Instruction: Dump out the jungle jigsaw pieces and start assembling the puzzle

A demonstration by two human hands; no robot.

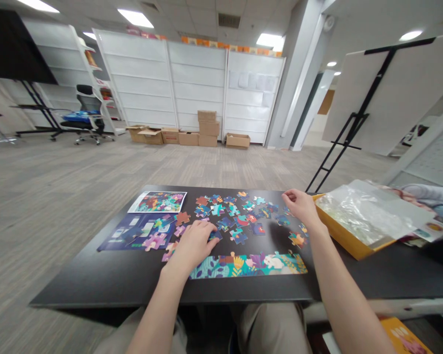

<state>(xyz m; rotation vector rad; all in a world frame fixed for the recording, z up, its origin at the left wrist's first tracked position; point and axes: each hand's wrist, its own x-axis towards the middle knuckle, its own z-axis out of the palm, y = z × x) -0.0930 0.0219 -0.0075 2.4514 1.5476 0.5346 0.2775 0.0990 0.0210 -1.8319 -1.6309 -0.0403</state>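
Observation:
Over the black table [107,280], my left hand [197,241] lies palm down with its fingers apart, touching or just above a dark blue puzzle piece [216,235]. My right hand [297,201] is raised near the far right edge of the loose pieces, its thumb and fingertips pressed together; whatever may be between them is too small to make out. Loose puzzle pieces [241,221] are scattered between both hands. A joined strip of puzzle [243,265], with a white rabbit at its right part, runs along the near side.
A printed picture [158,202] lies at the table's far left, above a dark blue sheet [121,233] with pieces on it. On the right stands a yellow box [343,238] holding clear plastic bags. Folded cloth [428,194] is beyond it.

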